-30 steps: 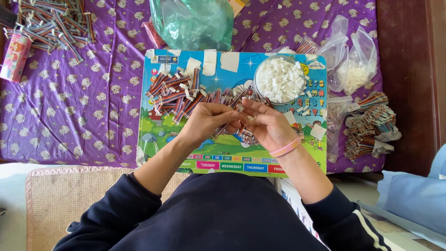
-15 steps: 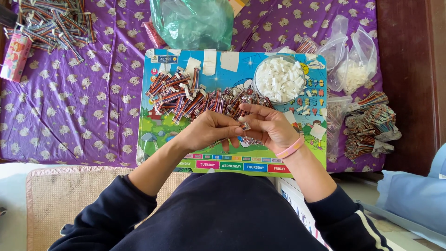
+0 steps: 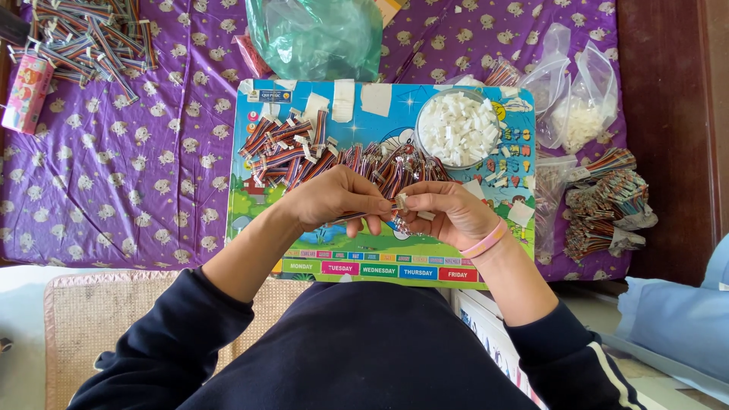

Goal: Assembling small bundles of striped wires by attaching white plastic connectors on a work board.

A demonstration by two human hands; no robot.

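At the far left, about ten o'clock from the hands, a heap of striped ribbon cables (image 3: 83, 42) lies on the purple cloth (image 3: 129, 175), with a small pink carton (image 3: 26, 93) beside it. A green plastic bag (image 3: 315, 34) sits at twelve o'clock, just past the top edge of the colourful picture board (image 3: 262, 216) that serves as the work surface.

On that board, a loose pile of short cables (image 3: 304, 148) spreads from ten o'clock toward the middle. The left hand (image 3: 334, 199) is closed in a pinch on one short striped cable (image 3: 357, 216), gripping it near its end. The right hand (image 3: 448, 212) meets it fingertip to fingertip, pinching a small white connector (image 3: 400, 201) right at the cable's tip. The two hands touch over the board's centre.

The step in hand looks like seating the wire end into the connector. The next move would call for a steady, straight push with the wire row lined up square to the housing; whether it is already fully home is too small to tell.

At one o'clock stands a round bowl of white connectors (image 3: 458, 129). Further right, at two o'clock, clear bags (image 3: 581, 114) hold more white pieces, and at three o'clock bundled cables (image 3: 607, 205) lie on the cloth.
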